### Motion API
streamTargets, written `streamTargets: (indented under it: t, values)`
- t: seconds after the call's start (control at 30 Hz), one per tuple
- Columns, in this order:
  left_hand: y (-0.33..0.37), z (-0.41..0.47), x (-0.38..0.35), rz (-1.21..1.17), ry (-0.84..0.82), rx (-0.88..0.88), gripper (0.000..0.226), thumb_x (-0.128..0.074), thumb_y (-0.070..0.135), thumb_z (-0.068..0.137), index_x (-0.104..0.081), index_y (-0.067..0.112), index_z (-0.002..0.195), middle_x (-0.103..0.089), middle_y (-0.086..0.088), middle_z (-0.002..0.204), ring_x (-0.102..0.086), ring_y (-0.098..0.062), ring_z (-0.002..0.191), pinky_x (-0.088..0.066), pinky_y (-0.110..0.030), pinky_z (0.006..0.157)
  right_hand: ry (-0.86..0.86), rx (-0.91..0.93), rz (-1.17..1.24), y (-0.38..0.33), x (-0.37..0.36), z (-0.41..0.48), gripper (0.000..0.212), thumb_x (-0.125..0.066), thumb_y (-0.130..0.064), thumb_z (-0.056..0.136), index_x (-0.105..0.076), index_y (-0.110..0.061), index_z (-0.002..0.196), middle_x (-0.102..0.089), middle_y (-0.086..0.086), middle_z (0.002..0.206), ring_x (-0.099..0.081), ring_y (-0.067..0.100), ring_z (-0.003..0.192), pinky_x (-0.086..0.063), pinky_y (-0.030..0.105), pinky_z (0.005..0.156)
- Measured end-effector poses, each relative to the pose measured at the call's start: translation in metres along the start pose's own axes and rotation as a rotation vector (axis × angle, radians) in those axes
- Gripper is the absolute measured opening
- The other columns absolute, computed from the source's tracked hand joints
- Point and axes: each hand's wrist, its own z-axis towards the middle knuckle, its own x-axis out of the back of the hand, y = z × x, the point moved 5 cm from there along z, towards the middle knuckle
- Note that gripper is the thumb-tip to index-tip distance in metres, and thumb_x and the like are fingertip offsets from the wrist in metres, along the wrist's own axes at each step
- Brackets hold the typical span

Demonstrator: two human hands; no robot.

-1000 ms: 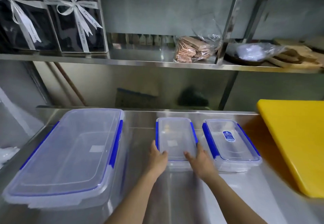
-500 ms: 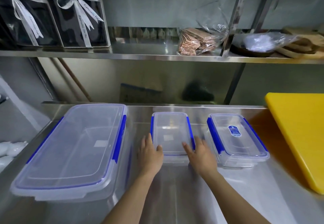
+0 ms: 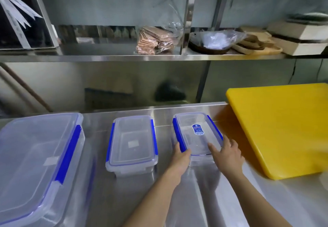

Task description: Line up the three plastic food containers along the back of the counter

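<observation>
Three clear plastic containers with blue clips stand on the steel counter point(image 3: 186, 200). The large container point(image 3: 35, 155) is at the left, its far end near the back wall. The middle container point(image 3: 132, 143) stands free, untouched. The right container point(image 3: 197, 134), with a blue label on its lid, reaches closest to the back edge. My left hand point(image 3: 180, 157) grips its near left corner at the blue clip. My right hand point(image 3: 226, 153) rests on its near right corner, fingers spread over the lid.
A thick yellow cutting board point(image 3: 284, 129) lies right of the labelled container, close to my right hand. Above the counter a steel shelf point(image 3: 159, 57) carries a bag of brown packets point(image 3: 156, 40), a wrapped dark dish point(image 3: 213, 42) and boxes.
Both hands left the middle container and moved right onto the labelled one. The view has also shifted right.
</observation>
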Motion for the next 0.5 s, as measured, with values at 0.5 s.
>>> streamTargets:
  t: [0.5]
  values:
    - [0.025,-0.012,-0.001,0.141,0.092,-0.208,0.05,-0.052,0.028,0.092,-0.033,0.027,0.139,-0.043,0.013,0.137,-0.046,-0.01,0.121,-0.042,-0.028,0.096,0.115,0.072,0.068,0.008,0.024,0.012,0.058,-0.044,-0.046,0.092,-0.038,-0.01,0.137,-0.044,0.015,0.142,-0.045,0.034,0.127,-0.039,0.048,0.101]
